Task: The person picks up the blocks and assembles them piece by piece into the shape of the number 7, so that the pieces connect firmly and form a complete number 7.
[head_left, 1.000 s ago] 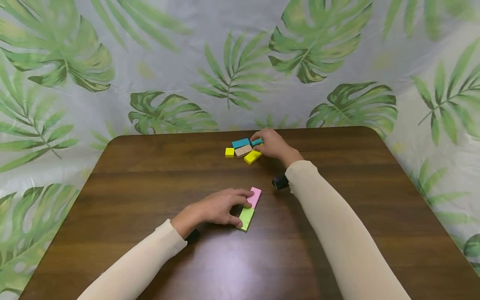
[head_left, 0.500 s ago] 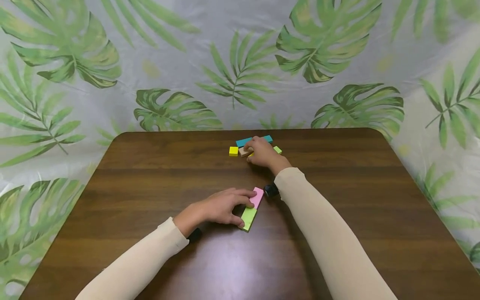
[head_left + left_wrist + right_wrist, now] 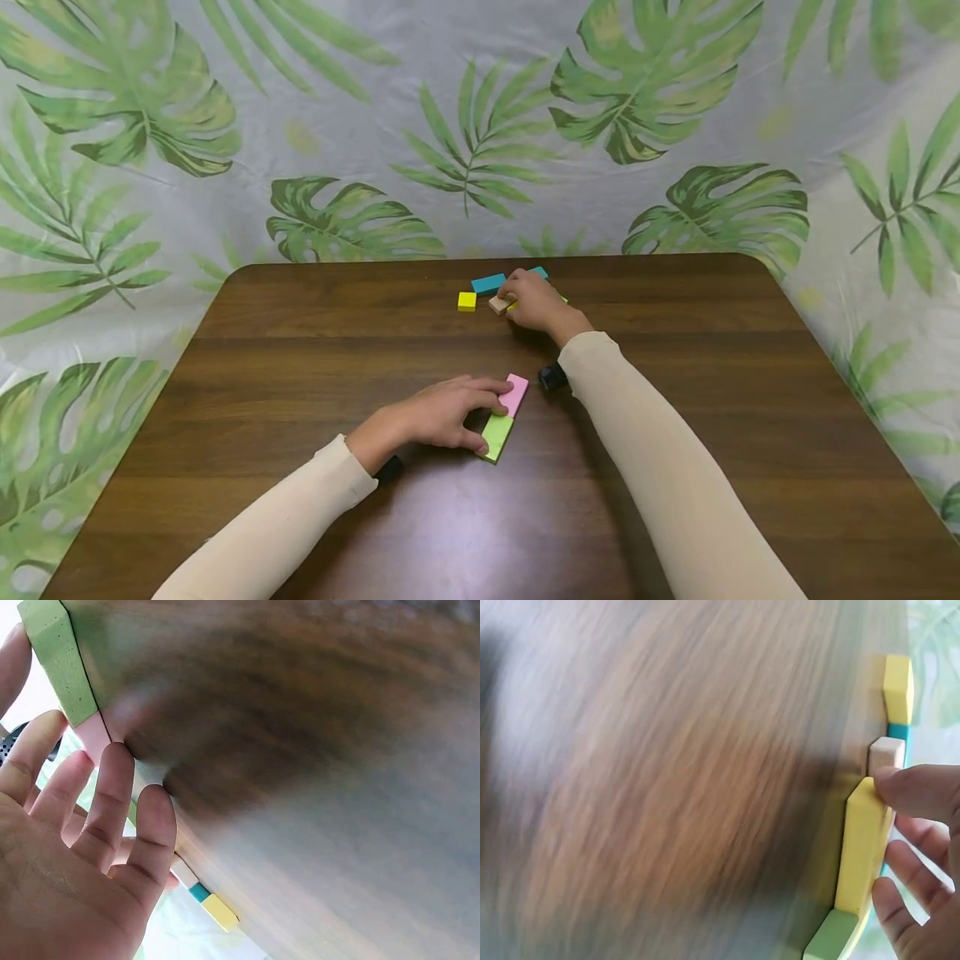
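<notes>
In the head view my left hand [image 3: 442, 412] rests with spread fingers on a pink block [image 3: 516, 395] and a light green block [image 3: 498, 437], which lie end to end. Its thumb touches the green one; the left wrist view shows the fingertips along the blocks' edge. At the far side my right hand [image 3: 536, 300] pinches a plain wooden block [image 3: 498, 306]. In the right wrist view its thumb overlaps that block and the end of a long yellow block [image 3: 859, 847]. The far fingertips are partly hidden.
Near the right hand lie a small yellow block [image 3: 467, 302], a blue block [image 3: 490, 284] and another blue block [image 3: 540, 272], partly covered. A green block [image 3: 831, 936] adjoins the long yellow one. The brown table [image 3: 315, 350] ends at a leaf-patterned backdrop.
My right hand left a blue piece, came down to the wooden block, and has shifted that block slightly right, away from the small yellow one. The left hand stays on its blocks.
</notes>
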### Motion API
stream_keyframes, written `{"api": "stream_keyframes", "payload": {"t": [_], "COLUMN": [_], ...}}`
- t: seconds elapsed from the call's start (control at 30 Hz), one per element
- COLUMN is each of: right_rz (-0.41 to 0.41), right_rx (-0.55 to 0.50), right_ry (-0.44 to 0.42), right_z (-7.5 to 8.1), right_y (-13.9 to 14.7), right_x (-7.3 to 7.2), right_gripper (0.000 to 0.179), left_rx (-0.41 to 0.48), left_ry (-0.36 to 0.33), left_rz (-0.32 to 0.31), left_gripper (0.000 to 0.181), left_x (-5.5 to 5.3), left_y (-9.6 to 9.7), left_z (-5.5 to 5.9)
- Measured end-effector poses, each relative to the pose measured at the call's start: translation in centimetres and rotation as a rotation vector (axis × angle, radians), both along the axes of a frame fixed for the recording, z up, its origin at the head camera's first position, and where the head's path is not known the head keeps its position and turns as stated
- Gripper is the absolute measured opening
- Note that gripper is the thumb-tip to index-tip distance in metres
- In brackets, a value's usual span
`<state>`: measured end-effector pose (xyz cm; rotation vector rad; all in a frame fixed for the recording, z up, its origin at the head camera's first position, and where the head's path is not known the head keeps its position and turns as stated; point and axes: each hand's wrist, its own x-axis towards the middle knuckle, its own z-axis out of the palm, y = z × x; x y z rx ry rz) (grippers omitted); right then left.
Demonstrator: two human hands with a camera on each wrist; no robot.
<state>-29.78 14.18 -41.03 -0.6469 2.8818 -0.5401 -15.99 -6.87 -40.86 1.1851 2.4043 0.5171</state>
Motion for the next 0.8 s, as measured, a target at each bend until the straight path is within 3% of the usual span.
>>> {"api": "stream_keyframes", "payload": {"t": [0.57,0.8], "right_rz": [-0.046,-0.015], "right_rx": [0.012,0.041], "right_ry": [0.018,0.039], "right_z": [-0.6,-0.3], "right_y": [2.7,2.5], "right_x": [-0.6,-0.2], "right_gripper": [0.032,0.028], "left_rx": [0.002,0.002], "left_ry": [0.011,0.008], "left_rz": [-0.009,-0.009], "left_gripper": [0.052,0.053], "left_x": [-0.2,-0.1], "left_y": [0.0,0.0], "left_z": [0.0,0.0]}}
